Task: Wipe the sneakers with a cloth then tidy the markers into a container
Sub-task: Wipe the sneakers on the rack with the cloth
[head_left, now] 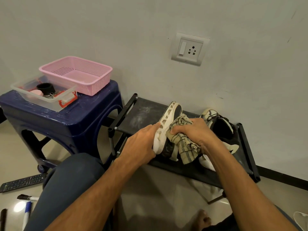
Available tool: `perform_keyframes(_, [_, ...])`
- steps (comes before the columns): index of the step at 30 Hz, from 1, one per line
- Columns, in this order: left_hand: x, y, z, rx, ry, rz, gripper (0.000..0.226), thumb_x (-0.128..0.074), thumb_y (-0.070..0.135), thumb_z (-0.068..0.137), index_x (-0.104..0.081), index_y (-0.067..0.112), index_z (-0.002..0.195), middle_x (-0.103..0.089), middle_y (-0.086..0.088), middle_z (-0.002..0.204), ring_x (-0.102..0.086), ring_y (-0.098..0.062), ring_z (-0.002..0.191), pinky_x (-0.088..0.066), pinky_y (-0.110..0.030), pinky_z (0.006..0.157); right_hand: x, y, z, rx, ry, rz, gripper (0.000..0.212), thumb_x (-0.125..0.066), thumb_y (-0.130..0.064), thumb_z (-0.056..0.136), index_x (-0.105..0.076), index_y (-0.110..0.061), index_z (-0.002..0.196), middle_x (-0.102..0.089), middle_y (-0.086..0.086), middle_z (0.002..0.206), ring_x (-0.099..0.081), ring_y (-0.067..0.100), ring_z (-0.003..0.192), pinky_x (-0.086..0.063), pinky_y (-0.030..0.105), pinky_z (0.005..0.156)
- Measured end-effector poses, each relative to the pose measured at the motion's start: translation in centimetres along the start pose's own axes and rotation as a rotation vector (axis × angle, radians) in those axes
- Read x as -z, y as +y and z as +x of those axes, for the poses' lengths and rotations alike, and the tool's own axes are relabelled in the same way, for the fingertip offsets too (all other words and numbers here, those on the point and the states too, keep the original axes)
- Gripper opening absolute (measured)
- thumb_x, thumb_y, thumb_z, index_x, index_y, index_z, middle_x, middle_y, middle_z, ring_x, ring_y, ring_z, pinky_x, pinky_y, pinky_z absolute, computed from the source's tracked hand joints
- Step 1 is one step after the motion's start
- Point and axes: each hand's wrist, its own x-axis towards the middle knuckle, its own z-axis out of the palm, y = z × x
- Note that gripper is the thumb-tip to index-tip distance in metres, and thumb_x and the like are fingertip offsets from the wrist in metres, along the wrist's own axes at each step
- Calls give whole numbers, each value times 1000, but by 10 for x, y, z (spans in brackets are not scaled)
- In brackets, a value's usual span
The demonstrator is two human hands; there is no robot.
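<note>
A white and black sneaker (168, 120) lies tipped on its side on the black shoe rack (143, 110), sole facing left. My left hand (141, 142) grips its white sole near the heel. My right hand (195, 130) holds a beige striped cloth (183, 144) bunched against the shoe's upper. A second sneaker (220, 125) sits upright to the right, partly behind my right hand. Three markers lie on the floor at bottom left: a black-capped one (27, 197), a blue one (27, 214) and a black one (3, 217).
A blue plastic stool (70, 120) stands left of the rack, carrying an empty pink basket (76, 74) and a clear box (41, 94) of small items. A remote control (21, 182) lies on the floor. My knee (70, 177) is in front. A wall socket (190, 49) is above.
</note>
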Motion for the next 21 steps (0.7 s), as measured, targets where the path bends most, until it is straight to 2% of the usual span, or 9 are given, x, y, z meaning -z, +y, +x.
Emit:
perform_keyframes(4, [0, 0, 0, 5, -6, -12, 96, -82, 24, 72, -26, 26, 149, -45, 9, 142, -45, -11, 127, -42, -33, 102, -14, 5, 2, 37, 62, 106, 23, -85, -18, 64, -73, -13, 84, -75, 1, 75, -73, 18, 71, -60, 37, 73])
perform_keyframes(7, [2, 1, 0, 2, 6, -40, 91, -82, 25, 72, -29, 26, 147, -49, 7, 138, -48, -11, 124, -41, -30, 101, -34, 9, 4, 82, 71, 101, 24, -84, -20, 63, -73, -16, 84, -75, 1, 78, -73, 18, 75, -60, 41, 76])
perform_keyframes(10, [2, 1, 0, -3, 15, -67, 86, -80, 24, 73, -32, 25, 145, -52, 6, 135, -49, -11, 122, -41, -29, 99, -42, 8, 1, 117, 50, 54, 22, -82, -19, 65, -73, -13, 84, -74, 2, 77, -72, 17, 73, -60, 38, 72])
perform_keyframes(15, [1, 3, -1, -13, 29, -56, 86, -78, 25, 75, -30, 24, 147, -48, 6, 139, -48, -11, 124, -43, -31, 101, -21, 0, -7, 0, -85, -42, 20, -85, -16, 62, -72, -13, 77, -73, 1, 70, -71, 17, 67, -56, 27, 59])
perform_keyframes(16, [1, 3, -1, -11, 26, -45, 87, -78, 26, 76, -29, 24, 148, -47, 6, 141, -47, -11, 125, -41, -30, 101, -17, 0, -5, -15, -60, -9, 20, -85, -16, 63, -72, -13, 77, -73, 1, 69, -71, 17, 67, -57, 28, 59])
perform_keyframes(19, [2, 2, 0, -7, 9, -3, 92, -79, 26, 76, -24, 23, 150, -43, 6, 145, -43, -12, 130, -40, -31, 103, -9, 3, 4, -44, 102, 237, 26, -84, -15, 64, -73, -7, 86, -75, 8, 78, -73, 24, 74, -61, 40, 73])
perform_keyframes(21, [3, 3, 0, -6, -2, -4, 92, -79, 26, 77, -24, 23, 150, -43, 6, 145, -42, -12, 131, -39, -32, 105, -9, 2, 13, -58, 155, 383, 29, -83, -12, 65, -72, -3, 90, -75, 13, 83, -74, 27, 76, -61, 42, 73])
